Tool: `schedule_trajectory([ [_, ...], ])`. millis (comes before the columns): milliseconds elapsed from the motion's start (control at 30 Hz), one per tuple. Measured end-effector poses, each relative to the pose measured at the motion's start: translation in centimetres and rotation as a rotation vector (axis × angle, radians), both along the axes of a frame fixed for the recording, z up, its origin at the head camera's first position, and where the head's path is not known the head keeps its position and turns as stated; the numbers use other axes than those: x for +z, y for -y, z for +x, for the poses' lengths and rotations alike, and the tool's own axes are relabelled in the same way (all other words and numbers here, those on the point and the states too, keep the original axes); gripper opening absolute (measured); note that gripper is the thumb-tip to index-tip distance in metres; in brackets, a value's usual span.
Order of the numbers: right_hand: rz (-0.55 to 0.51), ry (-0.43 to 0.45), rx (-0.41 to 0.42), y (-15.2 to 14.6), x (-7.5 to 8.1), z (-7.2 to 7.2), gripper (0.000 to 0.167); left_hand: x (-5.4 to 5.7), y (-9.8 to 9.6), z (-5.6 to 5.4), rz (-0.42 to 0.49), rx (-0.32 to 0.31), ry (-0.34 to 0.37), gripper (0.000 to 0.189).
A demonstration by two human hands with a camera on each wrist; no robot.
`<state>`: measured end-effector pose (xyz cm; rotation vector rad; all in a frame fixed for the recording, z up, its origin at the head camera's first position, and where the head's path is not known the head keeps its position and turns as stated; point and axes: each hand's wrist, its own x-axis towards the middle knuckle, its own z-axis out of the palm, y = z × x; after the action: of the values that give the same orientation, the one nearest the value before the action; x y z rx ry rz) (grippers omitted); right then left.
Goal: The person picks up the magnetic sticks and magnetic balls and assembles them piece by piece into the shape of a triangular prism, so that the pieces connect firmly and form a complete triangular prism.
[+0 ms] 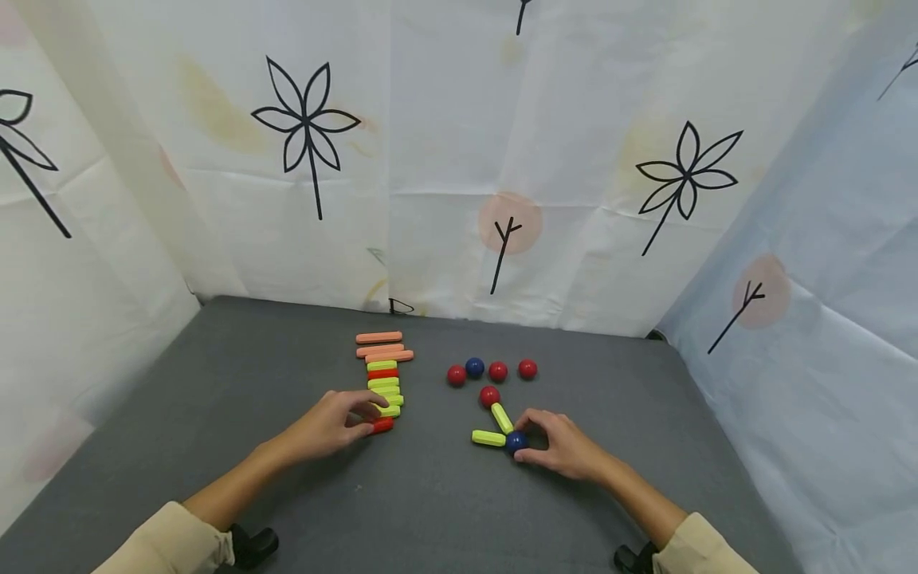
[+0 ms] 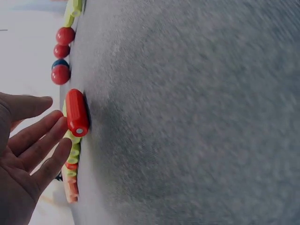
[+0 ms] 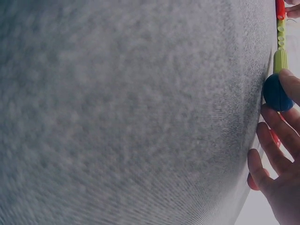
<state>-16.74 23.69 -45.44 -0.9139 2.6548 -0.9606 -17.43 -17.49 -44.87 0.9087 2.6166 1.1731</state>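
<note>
My right hand (image 1: 562, 446) pinches a blue ball (image 1: 515, 442) between thumb and index finger, low over the grey table. Two yellow-green rods join that ball: one rod (image 1: 489, 438) points left, the other rod (image 1: 502, 418) runs up to a red ball (image 1: 490, 396). In the right wrist view the blue ball (image 3: 276, 93) sits under the thumb, other fingers spread. My left hand (image 1: 337, 426) hovers at the near end of a column of rods, fingertips beside a red rod (image 1: 383, 426). The left wrist view shows thumb and fingers apart around the red rod (image 2: 77, 112).
Beyond the left hand the column continues with yellow-green rods (image 1: 383, 383), a red rod (image 1: 383, 373) and orange rods (image 1: 378, 338). Behind the joined pieces stand loose red balls (image 1: 527, 369) and a blue ball (image 1: 475, 367). Patterned white cloth (image 1: 445, 159) walls the table's back and sides.
</note>
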Motion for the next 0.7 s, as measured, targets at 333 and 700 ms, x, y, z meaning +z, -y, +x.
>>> schedule_trajectory([
  [333,-0.007,0.011,-0.005,-0.1,-0.1,0.0,0.031,-0.8,0.3,0.4,-0.193,0.131,-0.032,0.041],
  [700,-0.006,0.01,-0.006,0.0,0.0,0.2,0.03,-1.0,-3.4,0.2,0.06,0.118,0.042,0.038],
])
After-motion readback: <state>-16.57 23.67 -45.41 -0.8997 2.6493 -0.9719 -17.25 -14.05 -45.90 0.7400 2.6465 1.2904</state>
